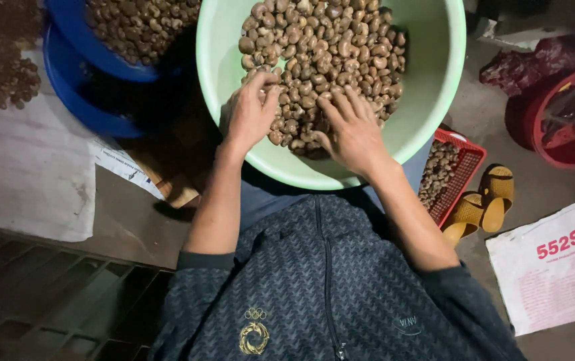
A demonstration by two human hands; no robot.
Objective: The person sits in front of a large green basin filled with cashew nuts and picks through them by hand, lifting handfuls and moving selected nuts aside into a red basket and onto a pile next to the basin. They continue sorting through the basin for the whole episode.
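Note:
A large pale green basin [434,80] sits in front of me, heaped with brown curved nuts [327,47]. My left hand [251,113] rests palm down on the near left edge of the heap, fingers spread among the nuts. My right hand [351,130] lies palm down on the near middle of the heap, fingers also apart. Whether either hand grips any nuts is hidden under the palms.
Two stacked blue basins [77,87] with more nuts stand at upper left, loose nuts [7,73] beside them on a white sack. A red mesh basket [458,174] of nuts sits right of the basin, yellow sandals [485,200] and a red bucket [568,113] farther right.

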